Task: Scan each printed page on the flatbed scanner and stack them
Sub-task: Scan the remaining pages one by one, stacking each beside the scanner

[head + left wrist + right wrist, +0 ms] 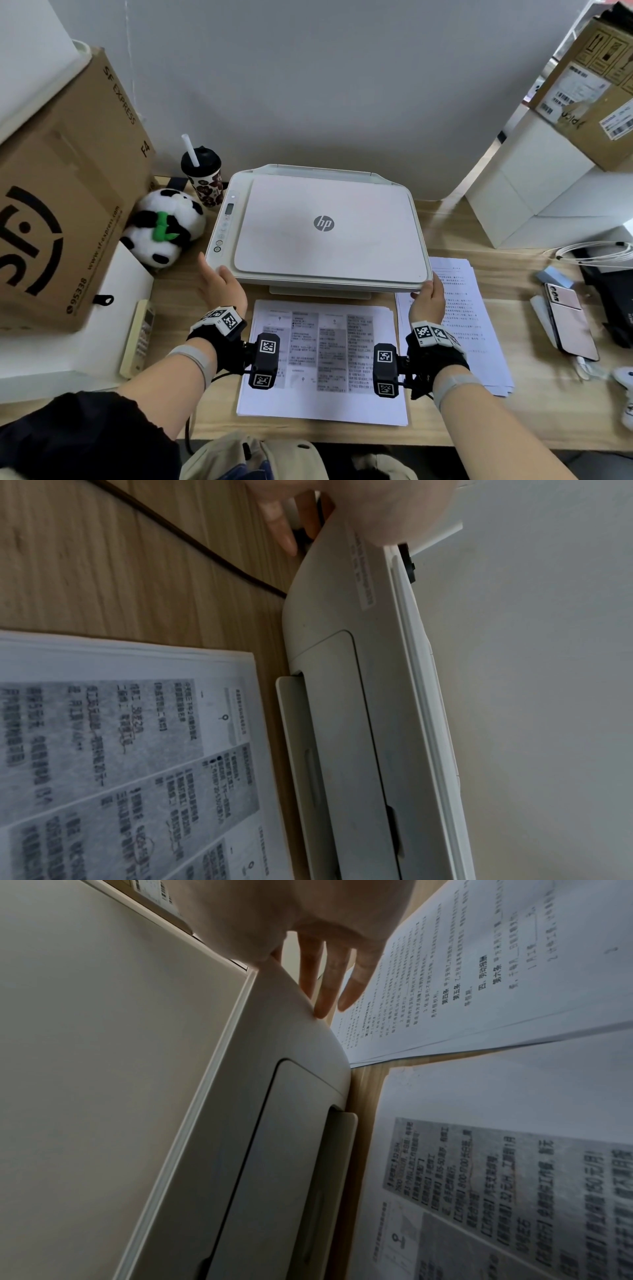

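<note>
Flanking the closed scanner [329, 226], both relaxed, empty hands [221, 286] touch its corners; paper stacks [322, 363] lie near.

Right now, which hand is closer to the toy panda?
Left. The left hand is at the scanner's front left corner, just beside the panda. The right hand is at the opposite front corner.

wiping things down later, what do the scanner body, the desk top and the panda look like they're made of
Scanner body: likely matte off-white plastic, with smooth moulded rounded corners.
Desk top: pale wood or wood-look laminate; grain lines show, but which one is unclear.
Panda: soft plush fabric with a fuzzy black and white pile.
</note>
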The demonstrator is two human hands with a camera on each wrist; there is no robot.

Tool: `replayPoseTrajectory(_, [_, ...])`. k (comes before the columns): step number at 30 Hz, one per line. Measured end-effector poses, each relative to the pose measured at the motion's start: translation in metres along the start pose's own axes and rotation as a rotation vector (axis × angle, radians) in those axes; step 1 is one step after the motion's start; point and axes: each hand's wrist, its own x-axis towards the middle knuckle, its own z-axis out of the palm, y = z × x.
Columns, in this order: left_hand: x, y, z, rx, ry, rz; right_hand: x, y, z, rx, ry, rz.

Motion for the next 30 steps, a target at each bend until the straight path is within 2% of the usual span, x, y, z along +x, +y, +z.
replayPoseTrajectory(30, [0.007,-0.011,0.004,-0.023,-0.018,0.016,-0.003,-0.007,-0.004,0.008,0.003,0.016])
